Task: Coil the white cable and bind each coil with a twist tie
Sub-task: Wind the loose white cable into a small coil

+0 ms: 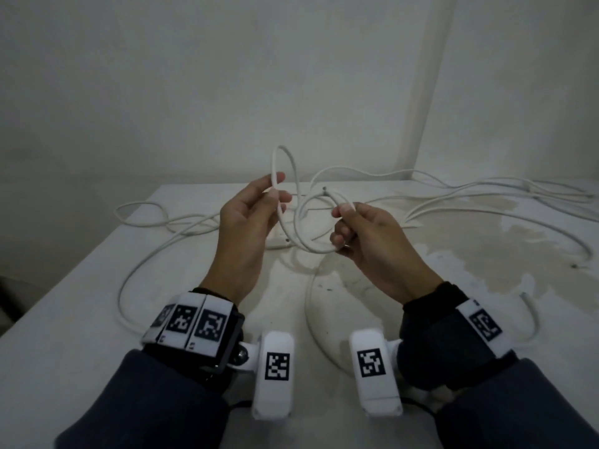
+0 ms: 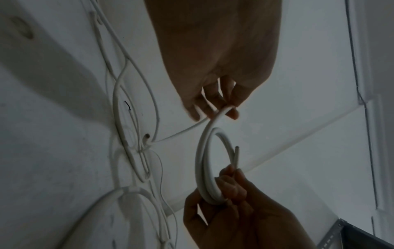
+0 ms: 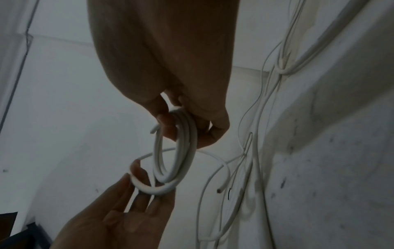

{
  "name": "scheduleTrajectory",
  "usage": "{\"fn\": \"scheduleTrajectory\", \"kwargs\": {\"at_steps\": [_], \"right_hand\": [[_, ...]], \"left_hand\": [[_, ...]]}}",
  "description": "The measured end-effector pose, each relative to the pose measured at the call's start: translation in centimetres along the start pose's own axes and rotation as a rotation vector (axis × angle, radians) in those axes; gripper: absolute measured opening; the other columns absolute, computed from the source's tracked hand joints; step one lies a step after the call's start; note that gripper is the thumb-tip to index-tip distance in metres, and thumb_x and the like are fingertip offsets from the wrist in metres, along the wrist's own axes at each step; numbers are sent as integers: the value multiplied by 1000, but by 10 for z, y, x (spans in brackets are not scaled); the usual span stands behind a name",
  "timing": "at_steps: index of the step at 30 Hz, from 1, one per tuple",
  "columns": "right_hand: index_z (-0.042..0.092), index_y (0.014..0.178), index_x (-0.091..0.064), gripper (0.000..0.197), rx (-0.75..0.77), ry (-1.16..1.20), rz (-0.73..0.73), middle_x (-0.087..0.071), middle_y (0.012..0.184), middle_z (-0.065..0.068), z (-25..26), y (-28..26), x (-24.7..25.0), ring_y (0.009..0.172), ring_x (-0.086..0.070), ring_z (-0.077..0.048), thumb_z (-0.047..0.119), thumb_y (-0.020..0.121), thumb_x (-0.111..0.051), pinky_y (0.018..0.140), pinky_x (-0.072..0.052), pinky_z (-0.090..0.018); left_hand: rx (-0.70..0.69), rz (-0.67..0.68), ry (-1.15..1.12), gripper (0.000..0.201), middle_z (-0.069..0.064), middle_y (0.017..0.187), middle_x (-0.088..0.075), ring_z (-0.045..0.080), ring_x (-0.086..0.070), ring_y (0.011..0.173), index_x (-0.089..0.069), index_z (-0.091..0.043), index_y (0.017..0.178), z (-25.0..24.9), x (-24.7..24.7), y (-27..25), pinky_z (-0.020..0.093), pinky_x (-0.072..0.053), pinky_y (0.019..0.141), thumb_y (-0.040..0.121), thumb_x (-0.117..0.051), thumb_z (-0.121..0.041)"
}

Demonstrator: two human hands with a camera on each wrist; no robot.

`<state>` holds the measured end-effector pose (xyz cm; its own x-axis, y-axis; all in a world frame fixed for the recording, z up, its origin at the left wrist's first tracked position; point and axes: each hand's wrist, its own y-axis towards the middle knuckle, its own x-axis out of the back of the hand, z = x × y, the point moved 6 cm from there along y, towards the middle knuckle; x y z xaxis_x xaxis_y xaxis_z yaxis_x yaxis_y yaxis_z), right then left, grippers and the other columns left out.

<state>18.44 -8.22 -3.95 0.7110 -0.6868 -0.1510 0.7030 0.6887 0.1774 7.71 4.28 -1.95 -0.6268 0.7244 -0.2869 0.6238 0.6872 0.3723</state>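
Cable: white cable held up between both hands above the tabletop; small coil of about 2-3 turns at the right hand, 1 taller loop rising from the left hand.
Coil: turns lie together, roughly round, standing on edge in the right wrist view; cut end sticks up free just beside the right fingers.
Right hand: right hand pinches the coil at its right side, thumb and fingers curled round the bundled turns; firm hold visible in both wrist views.
Left hand: left hand pinches a single strand between thumb and fingertips, other fingers loosely bent; in the right wrist view that strand arcs across its fingertips just under the coil.
Link: strand runs from the left hand's pinch straight into the coil's outer turn; hands near each other, not touching.
Slack: rest of the cable trails down onto the tabletop, spread in long loose loops to the left and far right, crossing itself behind the hands.
Twist tie: short thin dark piece lying on the tabletop among the slack; too small to confirm what it is.
Tabletop: white, stained patches on the right side.
Wrists: marker-tagged white bands and camera housings on both, dark sleeves.
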Motion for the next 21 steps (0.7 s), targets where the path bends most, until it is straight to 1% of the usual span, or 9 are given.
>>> {"fn": "scheduleTrajectory", "kwargs": {"at_steps": [2, 4, 6, 8, 12, 15, 17, 19, 21], "right_hand": [[14, 81, -56, 25, -15, -33, 36, -41, 54, 5, -2, -1, -2, 55, -46, -10, 21, 102, -42, 58, -42, -20], [11, 82, -54, 25, -15, -26, 76, -38, 56, 3, -1, -2, -4, 54, -41, -11, 19, 102, -42, 58, -40, -21], [9, 80, -54, 26, 7, -3, 113, -33, 58, 0, 3, -3, -7, 55, -35, -12, 15, 102, -41, 55, -37, -19], [8, 79, -54, 27, 31, -22, 129, -32, 58, 1, 5, -4, -8, 54, -33, -12, 14, 101, -41, 53, -34, -18], [8, 77, -56, 28, 59, -90, 128, -33, 54, 6, 4, -2, -8, 51, -33, -9, 14, 101, -42, 52, -34, -19], [7, 77, -56, 28, 61, -103, 141, -32, 53, 6, 3, -1, -9, 50, -32, -8, 13, 101, -43, 50, -33, -19], [8, 83, -56, 21, 58, -107, 149, -34, 52, 7, 3, -2, -11, 49, -32, -8, 11, 100, -45, 50, -33, -20], [16, 95, -48, 8, 66, -62, 138, -39, 50, 9, 5, -4, -11, 47, -34, -7, 8, 99, -47, 50, -34, -22], [24, 101, -37, 22, 96, -48, 129, -43, 48, 11, 9, -6, -11, 46, -35, -6, 5, 98, -48, 50, -36, -23]], "left_hand": [[46, 68, -11, 25, 2, 95, -65, 17, -63, 98, -64, -15, 109, 5, -5, -1, 30, -56, 84, 98, -44, -5], [77, 124, -19, 25, 2, 101, -67, 18, -66, 98, -63, -14, 111, 9, -9, -4, 32, -58, 78, 99, -42, -6], [88, 155, -1, 26, -1, 101, -69, 17, -70, 89, -60, -16, 114, 10, -12, -6, 29, -58, 71, 101, -39, -9], [89, 172, 28, 27, -4, 99, -70, 12, -69, 77, -60, -18, 115, 9, -13, -7, 24, -55, 65, 102, -36, -11], [103, 214, 44, 29, -4, 81, -70, 6, -56, 56, -62, -14, 111, 11, -15, -7, 20, -50, 55, 102, -36, -8], [132, 254, 63, 30, 1, 76, -67, 7, -45, 48, -64, -10, 110, 13, -17, -8, 19, -43, 49, 101, -35, -5], [156, 263, 61, 31, 3, 71, -59, 6, -39, 45, -62, -4, 111, 13, -18, -8, 19, -39, 45, 100, -34, -2], [171, 272, 88, 34, 4, 68, -50, 6, -33, 43, -61, 0, 115, 13, -20, -9, 19, -35, 43, 99, -31, 1], [158, 271, 162, 38, 3, 66, -43, 6, -29, 42, -62, -1, 117, 11, -23, -9, 19, -33, 42, 98, -29, 1]]}}
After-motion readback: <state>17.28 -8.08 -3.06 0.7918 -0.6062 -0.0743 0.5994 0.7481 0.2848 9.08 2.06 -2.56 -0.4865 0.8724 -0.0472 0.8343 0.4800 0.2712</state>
